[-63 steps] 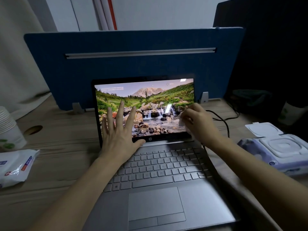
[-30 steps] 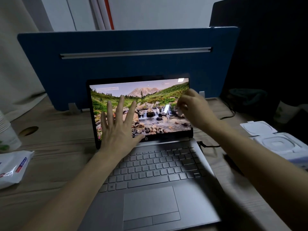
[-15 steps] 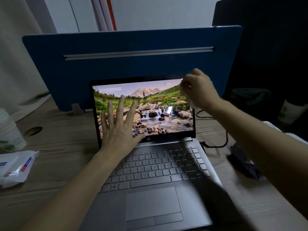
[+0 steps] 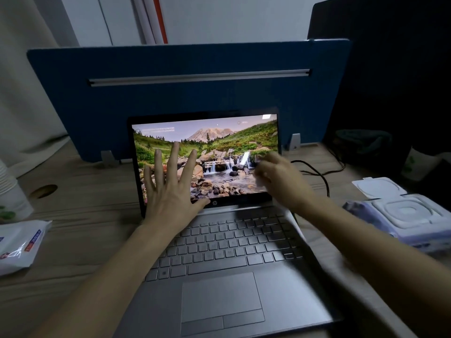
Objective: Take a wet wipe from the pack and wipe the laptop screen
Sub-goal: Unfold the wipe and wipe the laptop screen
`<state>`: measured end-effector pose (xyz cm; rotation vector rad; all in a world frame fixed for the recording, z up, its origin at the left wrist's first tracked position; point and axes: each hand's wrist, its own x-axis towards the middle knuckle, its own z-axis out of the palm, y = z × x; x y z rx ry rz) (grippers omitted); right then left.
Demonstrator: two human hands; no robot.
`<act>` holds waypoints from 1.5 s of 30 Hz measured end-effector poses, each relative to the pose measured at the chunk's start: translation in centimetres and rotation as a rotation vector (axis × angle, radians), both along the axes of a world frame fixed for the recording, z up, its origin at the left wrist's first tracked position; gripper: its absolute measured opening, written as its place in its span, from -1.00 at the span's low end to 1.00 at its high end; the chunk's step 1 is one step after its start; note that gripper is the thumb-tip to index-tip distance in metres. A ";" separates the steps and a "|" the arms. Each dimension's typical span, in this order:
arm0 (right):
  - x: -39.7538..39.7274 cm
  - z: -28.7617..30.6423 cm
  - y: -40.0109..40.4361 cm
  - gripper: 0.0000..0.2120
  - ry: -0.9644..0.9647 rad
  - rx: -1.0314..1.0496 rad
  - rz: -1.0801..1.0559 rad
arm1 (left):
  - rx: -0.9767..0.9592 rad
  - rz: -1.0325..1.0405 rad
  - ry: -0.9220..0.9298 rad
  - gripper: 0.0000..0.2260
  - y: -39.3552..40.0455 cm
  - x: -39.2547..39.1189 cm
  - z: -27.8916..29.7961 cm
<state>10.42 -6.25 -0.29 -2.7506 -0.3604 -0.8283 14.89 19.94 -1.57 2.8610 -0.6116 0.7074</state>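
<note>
A silver laptop (image 4: 219,276) stands open before me, its screen (image 4: 219,142) lit with a mountain and waterfall picture. My left hand (image 4: 170,189) lies flat with spread fingers against the screen's lower left part. My right hand (image 4: 280,181), blurred by motion, presses a crumpled white wet wipe (image 4: 260,181) on the screen's lower right part. The wet wipe pack (image 4: 400,215) lies to the right of the laptop with its white flip lid open.
A blue desk divider (image 4: 185,98) rises right behind the laptop. A black cable (image 4: 317,172) runs behind its right side. A white packet (image 4: 17,242) and stacked paper cups (image 4: 9,191) sit at the left edge of the wooden desk (image 4: 80,215).
My right hand with the wipe has swept from the screen's top right corner down to its lower right part. My left hand has stayed flat on the screen.
</note>
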 end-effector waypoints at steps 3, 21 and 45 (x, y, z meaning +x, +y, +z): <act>2.6 4.0 -0.8 -0.95 -0.119 0.066 -0.042 | -0.003 0.001 -0.010 0.06 0.2 0.1 0.2; -0.8 -1.6 -0.5 -0.94 0.006 0.091 -0.018 | -0.002 0.002 0.005 0.03 -0.4 -0.1 0.0; 5.0 6.5 -0.1 -0.89 -0.265 0.428 -0.189 | 0.005 0.011 -0.007 0.05 0.1 0.7 0.4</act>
